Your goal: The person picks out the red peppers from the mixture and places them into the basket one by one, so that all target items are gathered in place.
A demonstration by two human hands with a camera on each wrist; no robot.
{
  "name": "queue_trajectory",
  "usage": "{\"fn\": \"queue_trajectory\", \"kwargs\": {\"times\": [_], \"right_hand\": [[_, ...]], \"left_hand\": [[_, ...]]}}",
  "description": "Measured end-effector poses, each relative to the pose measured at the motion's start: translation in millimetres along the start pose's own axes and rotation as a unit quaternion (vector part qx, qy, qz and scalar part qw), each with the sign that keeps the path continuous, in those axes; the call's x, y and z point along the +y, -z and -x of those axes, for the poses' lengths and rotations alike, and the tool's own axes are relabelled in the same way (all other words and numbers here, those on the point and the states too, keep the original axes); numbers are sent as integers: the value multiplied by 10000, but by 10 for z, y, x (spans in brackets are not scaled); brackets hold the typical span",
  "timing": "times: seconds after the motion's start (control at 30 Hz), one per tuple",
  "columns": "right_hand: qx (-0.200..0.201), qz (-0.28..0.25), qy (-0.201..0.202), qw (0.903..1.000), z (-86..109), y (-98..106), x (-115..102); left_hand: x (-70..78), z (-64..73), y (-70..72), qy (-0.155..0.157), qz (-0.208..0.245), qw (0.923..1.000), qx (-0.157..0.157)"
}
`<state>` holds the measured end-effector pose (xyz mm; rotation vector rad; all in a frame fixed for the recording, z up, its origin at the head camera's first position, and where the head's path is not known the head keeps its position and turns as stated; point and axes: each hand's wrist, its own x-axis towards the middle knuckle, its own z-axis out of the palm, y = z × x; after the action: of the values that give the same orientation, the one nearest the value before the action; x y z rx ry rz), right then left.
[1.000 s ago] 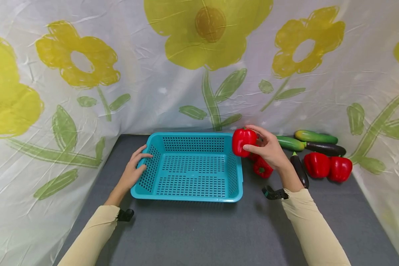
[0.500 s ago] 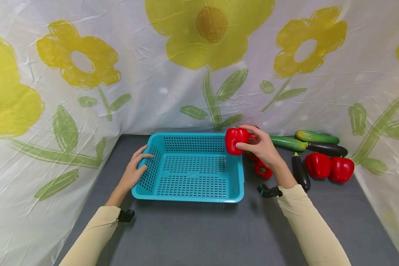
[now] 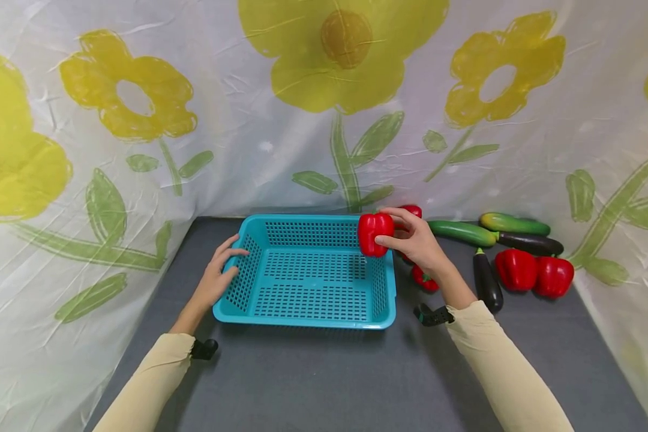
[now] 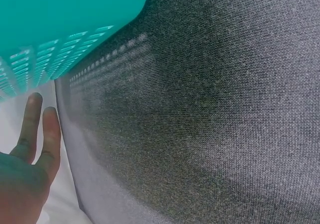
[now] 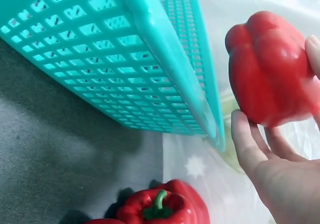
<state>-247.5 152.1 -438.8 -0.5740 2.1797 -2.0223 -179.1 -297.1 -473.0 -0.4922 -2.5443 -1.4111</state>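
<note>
Roughly upright, red pepper (image 3: pixel 375 234), stem end up

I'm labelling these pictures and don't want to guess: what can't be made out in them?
Head view: how many peppers lie by the right hand, which covers part of them.
Head view: the left end of the zucchini, behind that hand.
Left wrist view: much of the left hand, cut off by the left and bottom edges.
Right wrist view: part of the held pepper, behind fingers and cut off at right.
</note>
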Motion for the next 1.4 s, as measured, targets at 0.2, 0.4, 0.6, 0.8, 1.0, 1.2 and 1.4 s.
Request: {"fn": "queue_trajectory", "kwargs": {"times": [0.2,0.4,0.6,0.8,1.0,1.2,1.4], "right_hand": [[-174,25,63,9998,-36,-67,-20],[-271,-34,71,9996,-151,-240,-43],[-331,-34,155,9993,-289,-462,-62],[-517,-343,80,9980,-406,-671,-42],[-469,-446,6,9979,-516,-847,32],[-347,-341,-282,9984,-620,-1022,189],[-438,-331,-598,9967,-693,-1221,383]], "left_hand": [[-5,-4,7,84,-15,10000,21],[-17,-7,10,2,55,10000,10],[-15,-9,11,-21,82,10000,15],[8,-6,8,30,80,10000,8],[7,-4,13,35,77,10000,30],[-6,-8,11,16,113,9999,22],[-2,-1,11,55,141,9999,0]]}}
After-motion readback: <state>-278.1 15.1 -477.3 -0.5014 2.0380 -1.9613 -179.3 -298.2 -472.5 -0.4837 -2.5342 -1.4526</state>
